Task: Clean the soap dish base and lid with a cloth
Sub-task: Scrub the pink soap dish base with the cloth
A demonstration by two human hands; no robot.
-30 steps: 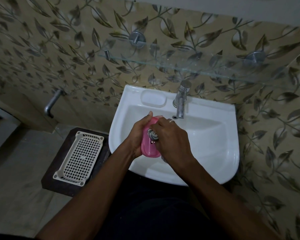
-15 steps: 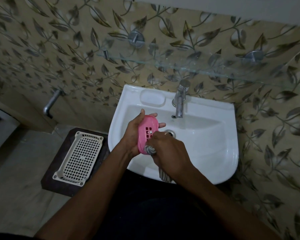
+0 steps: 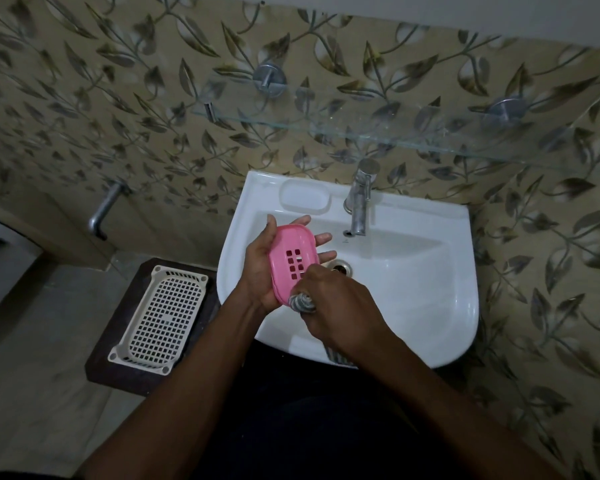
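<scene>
A pink oval soap dish piece (image 3: 290, 251) with square drain holes lies tilted in my left hand (image 3: 260, 268) over the white sink (image 3: 413, 289). The thumb is on its left rim, and the fingertips show past its right edge. My right hand (image 3: 340, 306) grips a bunched grey striped cloth (image 3: 302, 302) and presses it on the near end of the dish. A tail of the cloth (image 3: 336, 355) hangs under the wrist over the sink's front rim. The other part of the dish is not in view.
A chrome tap (image 3: 359, 202) stands at the back of the sink, beside a moulded soap recess (image 3: 303, 199). A glass shelf (image 3: 378, 133) juts from the leaf-patterned wall above. On a dark stool at the left lies a white perforated tray (image 3: 160, 313).
My right hand with the cloth slid down from the middle of the dish to its near end. The drain holes now show, and my left hand's fingers have spread under the dish.
</scene>
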